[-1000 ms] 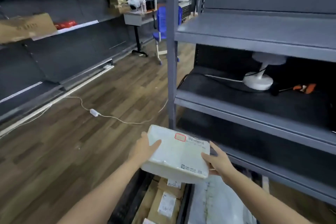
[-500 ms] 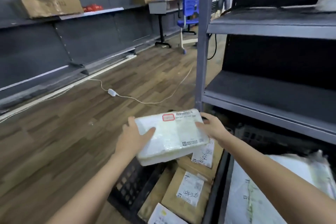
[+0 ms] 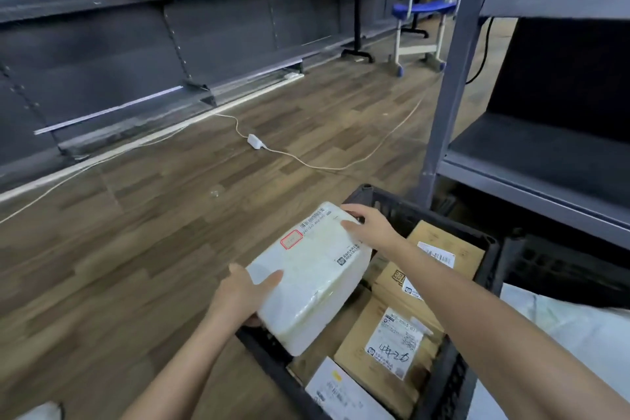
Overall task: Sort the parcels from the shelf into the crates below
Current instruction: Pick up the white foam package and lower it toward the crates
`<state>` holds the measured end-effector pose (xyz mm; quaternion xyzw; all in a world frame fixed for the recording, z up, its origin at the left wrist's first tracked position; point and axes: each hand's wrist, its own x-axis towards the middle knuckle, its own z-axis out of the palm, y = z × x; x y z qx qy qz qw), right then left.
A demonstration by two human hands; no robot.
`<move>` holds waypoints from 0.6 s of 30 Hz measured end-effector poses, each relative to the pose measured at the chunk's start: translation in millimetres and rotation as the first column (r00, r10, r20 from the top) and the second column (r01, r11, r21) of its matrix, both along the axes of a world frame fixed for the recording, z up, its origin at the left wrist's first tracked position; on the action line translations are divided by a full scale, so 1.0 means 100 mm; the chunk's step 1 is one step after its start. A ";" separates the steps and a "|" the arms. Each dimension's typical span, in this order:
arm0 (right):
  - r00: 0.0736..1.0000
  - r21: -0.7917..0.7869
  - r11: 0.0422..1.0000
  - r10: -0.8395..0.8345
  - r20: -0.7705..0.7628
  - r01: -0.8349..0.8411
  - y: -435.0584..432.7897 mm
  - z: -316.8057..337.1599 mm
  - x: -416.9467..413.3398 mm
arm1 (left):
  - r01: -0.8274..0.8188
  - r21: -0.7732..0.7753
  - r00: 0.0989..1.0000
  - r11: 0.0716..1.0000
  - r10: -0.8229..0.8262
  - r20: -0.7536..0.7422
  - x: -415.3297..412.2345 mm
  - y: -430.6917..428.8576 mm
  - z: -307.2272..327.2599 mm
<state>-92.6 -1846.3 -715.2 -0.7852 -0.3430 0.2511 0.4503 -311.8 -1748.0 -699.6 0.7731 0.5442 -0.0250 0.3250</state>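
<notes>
The white parcel (image 3: 308, 274) is hanging over the near-left corner of the black crate (image 3: 491, 249), carried between both hands with its labelled face turned up — part of it is overhanging the crate's left rim and the wooden floor (image 3: 136, 249) beyond. Its long axis is running diagonally, from the near-left end by the person's body to the far-right end out over the crate. The left hand (image 3: 243, 297) is clasping that near end, thumb lying on top and fingers curled underneath. The right hand (image 3: 370, 227) is gripping the far corner, fingers spread over the top edge by the barcode. Neither hand is letting go — both are bearing the load. Directly below and to the right, brown cardboard boxes (image 3: 392, 344) are already filling the crate floor, so the parcel looks to be going down on top of them; the left hand is the nearer one to the rim
</notes>
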 end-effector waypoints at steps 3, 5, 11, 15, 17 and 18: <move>0.999 -0.077 0.996 0.044 0.002 -0.043 0.05 -0.27 -0.02 | 0.012 -0.105 0.998 0.994 -0.017 -0.052 -0.01 0.02 -0.18; 0.997 -0.179 0.981 0.073 0.014 -0.069 0.03 -0.47 -0.07 | 0.061 -0.132 0.988 0.989 -0.078 -0.132 0.00 -0.01 -0.34; 0.971 -0.445 0.881 0.223 0.091 -0.161 0.02 -0.96 -0.13 | 0.172 -0.143 0.927 0.975 -0.209 -0.312 0.15 0.00 -0.77; 0.894 -0.618 0.770 0.378 0.240 -0.159 0.09 -1.05 -0.09 | 0.409 -0.057 0.789 0.911 -0.384 -0.480 0.24 0.04 -0.91; 0.860 -0.662 0.732 0.433 0.271 -0.160 0.14 -1.07 -0.08 | 0.459 -0.035 0.745 0.888 -0.406 -0.529 0.26 0.08 -1.00; 0.849 -0.683 0.713 0.452 0.274 -0.159 0.17 -1.07 -0.06 | 0.464 -0.028 0.736 0.886 -0.403 -0.544 0.27 0.11 -1.03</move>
